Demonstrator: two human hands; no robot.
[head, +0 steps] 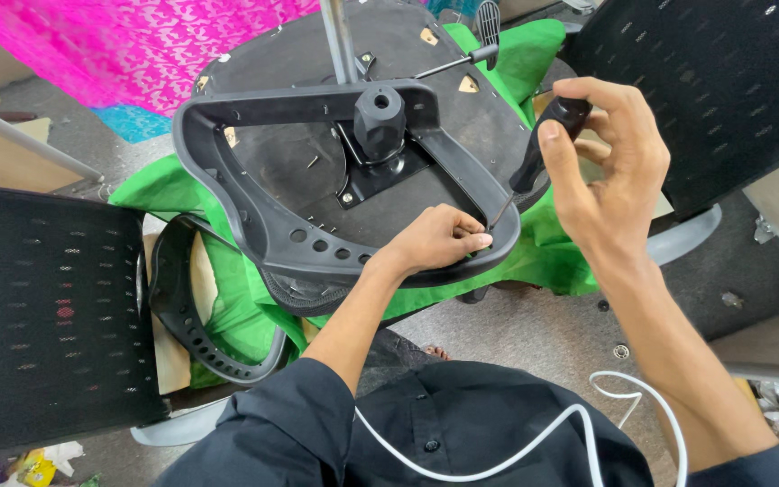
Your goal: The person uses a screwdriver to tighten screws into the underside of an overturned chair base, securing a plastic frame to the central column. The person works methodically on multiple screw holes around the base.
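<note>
While right hand [610, 171] fingers clamp screwdriver [534, 162], left hand [439, 239] fingers pinch tip (chair frame [254, 207]).

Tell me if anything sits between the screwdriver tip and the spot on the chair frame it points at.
Nothing visible does. The right hand grips the screwdriver and its tip comes down at the rim of the black chair frame, right beside the left hand, whose fingertips rest at that spot. The exact contact point is too small to make out.

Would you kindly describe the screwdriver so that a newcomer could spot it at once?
Find the upturned black chair seat on the green cloth. At its right edge, the right hand grips the screwdriver: a thick black handle and thin metal shaft, angled down toward the left hand.
</note>
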